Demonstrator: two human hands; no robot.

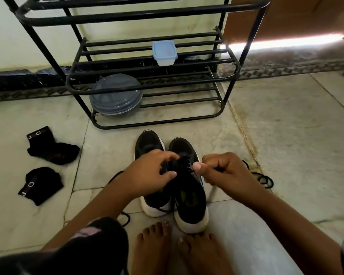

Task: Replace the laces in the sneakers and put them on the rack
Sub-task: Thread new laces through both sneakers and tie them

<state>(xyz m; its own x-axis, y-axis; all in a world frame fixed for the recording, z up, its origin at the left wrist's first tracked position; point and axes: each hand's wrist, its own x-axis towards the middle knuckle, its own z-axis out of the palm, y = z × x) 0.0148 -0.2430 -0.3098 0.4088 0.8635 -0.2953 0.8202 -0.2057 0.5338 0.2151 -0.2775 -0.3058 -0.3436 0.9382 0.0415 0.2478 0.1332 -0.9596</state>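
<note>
My two bare feet (179,253) are at the bottom middle of the frame, toes pointing at the two sneakers (173,181) just in front of them. The sneakers are black on top with thick white soles, and they stand side by side on the smooth, pale stone floor (286,135). My left hand (147,175) is curled over the middle of the sneakers, and its fingers pinch the thin black lace (184,165) there. My right hand (224,173) is closed tight on the other end of that lace, thumb on top. My hands hide most of the lace holes, so I cannot see how far the lacing goes. A loose black cord (263,178) lies in soft loops on the floor right of my right hand, and more cord (125,218) pokes out by my left arm. At the left of the frame lie two small black socks (46,165), soft and crumpled. Farther up stands the rack (153,80), made of thin black metal bars; its top is cut off. On it sit one round grey tub (116,96) with a clear lid and one small square box (164,53) with a light blue lid.
</note>
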